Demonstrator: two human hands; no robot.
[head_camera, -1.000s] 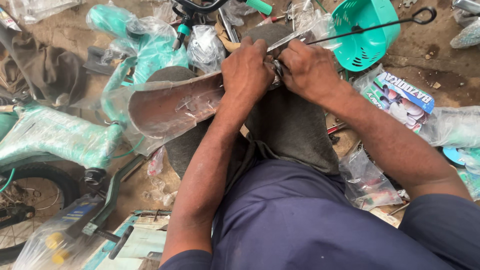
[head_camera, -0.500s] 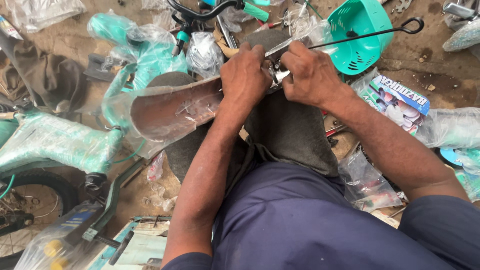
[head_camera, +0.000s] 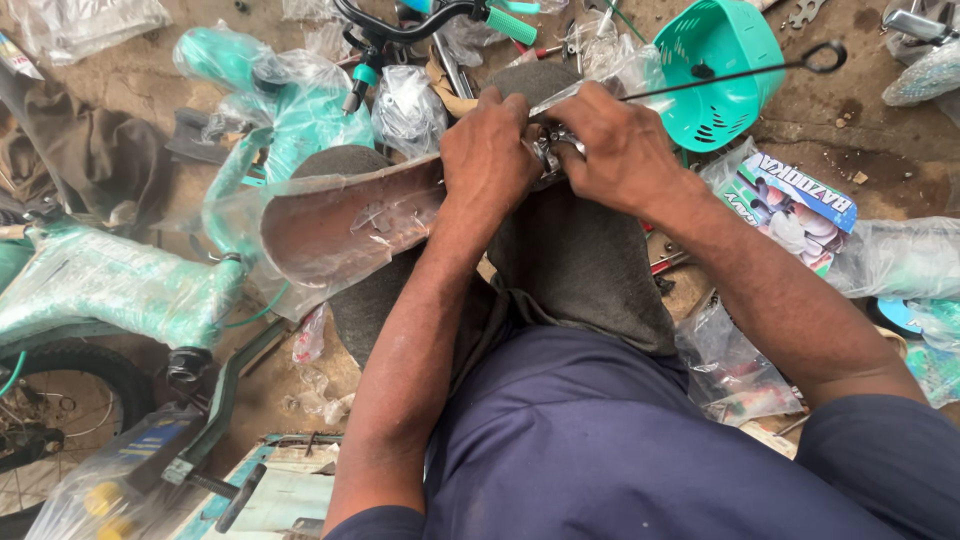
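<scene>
- Compared with half a second back, your hands sit a touch lower and more central in the view, and the mudguard has swung down with them; the green basket has slid right.
- Your left hand (head_camera: 490, 150) is closed over the near end of the mudguard (head_camera: 345, 220), fingers curled tight around its edge, so that's a firm hold.
- Your right hand (head_camera: 625, 150) is closed too, pinching a small shiny metal fitting (head_camera: 550, 152) right between both hands. Can't make out exactly what that bit is, your fingers cover most of it.
- That mudguard is a curved metal piece wrapped in clear plastic, hollow side up, lying across your knees and sticking out to your left.
- A thin black rod (head_camera: 730, 75) with a loop at its far end runs out from the hands to the right, over the basket (head_camera: 715, 70).
- Just beyond your hands: black handlebars with a green grip (head_camera: 510, 25).
- On your left, a green bike frame (head_camera: 110, 285) in plastic wrap, with a wheel (head_camera: 50, 420) below it.
- On your right, a colourful printed packet (head_camera: 790, 205) on the dirt, plus loose plastic bags.
</scene>
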